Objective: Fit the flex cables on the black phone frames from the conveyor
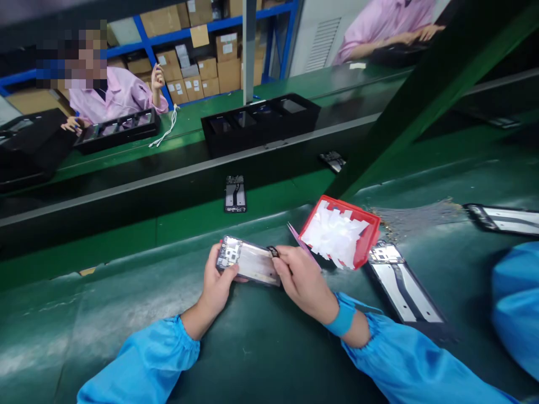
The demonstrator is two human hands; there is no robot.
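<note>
Left hand [216,283] grasped the opened phone [255,266] by its left end, thumb over the near edge, fingers behind. Right hand [305,280] pinched a small black strip [273,251] between thumb and fingertips at the phone's right end. Phone was at mid-frame, tilted, circuit side up, above the green mat [126,303]; couldn't tell whether it touched the mat. Blue sleeves on both arms, blue wristband [342,317] on the right wrist.

Red tray [361,215] sat right of centre, heaped with white strips [332,231]; a thin purple tool [298,237] lay at its left side, partly behind the right hand. Second opened phone [406,289] lay lower right, just beside the tray. Thin wires [421,220] were bunched at right, near another phone [509,220] at the right edge. One more phone [234,194] lay above centre.

Upper part of frame: black case [261,120] with several screens in it on the far bench; at upper left a person in pink [113,92] had one hand raised, the other by a second black case [120,133]. White cable [170,129] lay beside that case. Cardboard boxes [229,76] filled blue shelves behind.
</note>
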